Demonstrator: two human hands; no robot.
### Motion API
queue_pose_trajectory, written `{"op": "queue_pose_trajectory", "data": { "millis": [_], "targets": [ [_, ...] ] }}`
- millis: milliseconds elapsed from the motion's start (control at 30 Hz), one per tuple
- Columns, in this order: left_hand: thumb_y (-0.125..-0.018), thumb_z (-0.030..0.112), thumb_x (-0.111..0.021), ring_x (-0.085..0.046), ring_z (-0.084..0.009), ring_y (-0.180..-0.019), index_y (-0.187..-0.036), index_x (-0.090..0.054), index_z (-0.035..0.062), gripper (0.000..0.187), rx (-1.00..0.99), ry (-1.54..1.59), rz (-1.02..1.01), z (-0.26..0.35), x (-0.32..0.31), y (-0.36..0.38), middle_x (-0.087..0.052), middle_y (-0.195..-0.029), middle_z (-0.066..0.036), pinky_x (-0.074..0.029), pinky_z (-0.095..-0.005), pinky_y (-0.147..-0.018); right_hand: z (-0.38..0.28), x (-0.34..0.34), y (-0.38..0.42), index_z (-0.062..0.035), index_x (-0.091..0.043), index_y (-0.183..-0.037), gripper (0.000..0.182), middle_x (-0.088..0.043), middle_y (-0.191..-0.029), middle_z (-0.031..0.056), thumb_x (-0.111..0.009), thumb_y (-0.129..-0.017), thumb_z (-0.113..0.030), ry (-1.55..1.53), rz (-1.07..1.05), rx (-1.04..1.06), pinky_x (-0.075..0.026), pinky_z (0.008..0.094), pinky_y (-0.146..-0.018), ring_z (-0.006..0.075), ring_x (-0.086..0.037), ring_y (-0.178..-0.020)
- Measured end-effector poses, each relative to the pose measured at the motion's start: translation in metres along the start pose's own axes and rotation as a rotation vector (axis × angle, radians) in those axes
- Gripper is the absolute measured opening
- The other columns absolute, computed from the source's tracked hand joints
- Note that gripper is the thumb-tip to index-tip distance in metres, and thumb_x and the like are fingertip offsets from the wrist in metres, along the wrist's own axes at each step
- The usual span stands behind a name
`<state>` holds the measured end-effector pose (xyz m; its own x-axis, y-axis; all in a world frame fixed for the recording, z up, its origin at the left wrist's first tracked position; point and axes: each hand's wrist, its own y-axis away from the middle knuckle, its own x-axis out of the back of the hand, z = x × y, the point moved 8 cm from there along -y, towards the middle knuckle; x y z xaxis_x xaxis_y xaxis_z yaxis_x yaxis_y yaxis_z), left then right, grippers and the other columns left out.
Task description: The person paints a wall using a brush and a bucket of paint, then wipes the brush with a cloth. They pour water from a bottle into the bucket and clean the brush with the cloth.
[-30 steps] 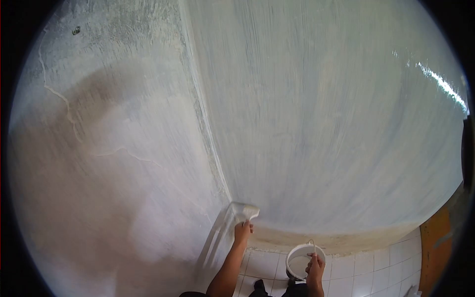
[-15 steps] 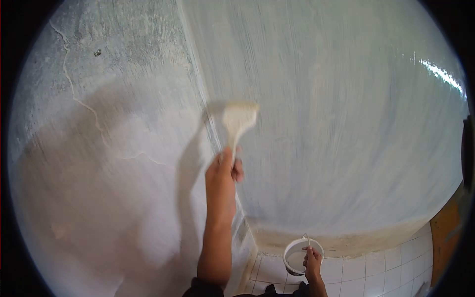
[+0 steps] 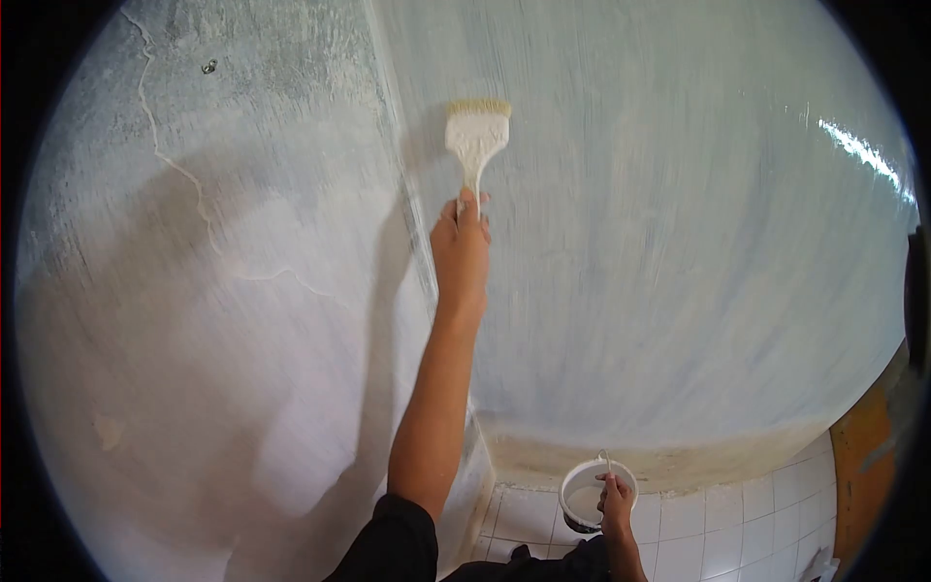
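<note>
Left hand [image 3: 461, 238] clamped on wide paintbrush [image 3: 477, 136] by the handle [image 3: 471, 180], presumably leaving bristles [image 3: 479, 107] free near wall [image 3: 640, 272]; right hand [image 3: 614, 501] grips bucket [image 3: 573, 481] by its bail [image 3: 608, 465], keeping it upright.

The left sleeve [image 3: 393, 543] is black, plain and short, ending near the elbow [image 3: 420, 480]. The forearms [image 3: 436, 398] and hands [image 3: 461, 238] are bare. Dark clothing [image 3: 580, 563] shows at the lower edge of the view.

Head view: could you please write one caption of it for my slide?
Left hand holds a brush up before the wall; right hand holds a bucket lower down.
</note>
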<state>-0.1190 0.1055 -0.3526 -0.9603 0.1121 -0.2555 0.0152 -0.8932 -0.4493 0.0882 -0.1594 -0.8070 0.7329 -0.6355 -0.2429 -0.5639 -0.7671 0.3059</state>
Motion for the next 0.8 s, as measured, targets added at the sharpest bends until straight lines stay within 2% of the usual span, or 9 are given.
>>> {"op": "queue_pose_trajectory", "data": {
  "millis": [267, 367, 467, 633, 800],
  "targets": [
    [-0.099, 0.047, -0.048, -0.039, -0.0067, -0.064, -0.103, -0.061, -0.0031, 0.052, 0.098, -0.142, 0.092, -0.134, 0.039, 0.058, -0.042, -0.072, 0.002, -0.032, -0.0216, -0.056, 0.004, 0.007, -0.002, -0.0059, -0.063, -0.090, 0.029, -0.029, -0.057, -0.0091, -0.049, -0.101, -0.029, 0.000, 0.052, -0.032, -0.019, 0.0221, -0.040, 0.0021, -0.024, -0.045],
    [-0.100, 0.046, -0.049, -0.041, -0.0069, -0.065, -0.101, -0.061, -0.0021, 0.049, 0.121, -0.208, 0.103, -0.197, 0.064, 0.092, -0.042, -0.072, 0.002, -0.033, -0.0223, -0.056, -0.001, 0.006, 0.001, -0.0057, -0.063, -0.090, 0.029, -0.029, -0.057, -0.0092, -0.049, -0.101, -0.029, -0.004, 0.051, -0.037, -0.019, 0.0219, -0.041, 0.0019, -0.024, -0.045],
    [-0.100, 0.042, -0.048, -0.041, -0.0074, -0.064, -0.100, -0.060, -0.0006, 0.044, 0.234, -0.256, 0.111, -0.261, 0.087, 0.130, -0.043, -0.071, 0.002, -0.035, -0.0231, -0.057, -0.001, 0.006, -0.001, -0.0054, -0.063, -0.090, 0.029, -0.030, -0.057, -0.0092, -0.049, -0.101, -0.029, 0.016, 0.056, -0.043, -0.019, 0.0219, -0.041, 0.0017, -0.025, -0.046],
    [-0.102, 0.032, -0.046, -0.043, -0.0077, -0.064, -0.099, -0.057, 0.0002, 0.033, 0.379, -0.115, 0.119, -0.383, 0.116, 0.193, -0.045, -0.071, 0.002, -0.037, -0.0240, -0.056, -0.001, 0.010, -0.004, -0.0041, -0.063, -0.089, 0.029, -0.033, -0.059, -0.0087, -0.049, -0.101, -0.027, 0.079, 0.017, -0.101, -0.020, 0.0216, -0.042, 0.0014, -0.027, -0.047],
    [-0.101, 0.027, -0.047, -0.045, -0.0082, -0.061, -0.095, -0.057, -0.0001, 0.029, 0.545, -0.192, 0.141, -0.443, 0.136, 0.253, -0.047, -0.069, 0.001, -0.038, -0.0250, -0.055, -0.013, 0.008, -0.004, -0.0029, -0.064, -0.091, 0.028, -0.037, -0.062, -0.0080, -0.051, -0.100, -0.026, 0.141, -0.006, -0.106, -0.023, 0.0208, -0.045, 0.0014, -0.030, -0.050]
  ]
}}
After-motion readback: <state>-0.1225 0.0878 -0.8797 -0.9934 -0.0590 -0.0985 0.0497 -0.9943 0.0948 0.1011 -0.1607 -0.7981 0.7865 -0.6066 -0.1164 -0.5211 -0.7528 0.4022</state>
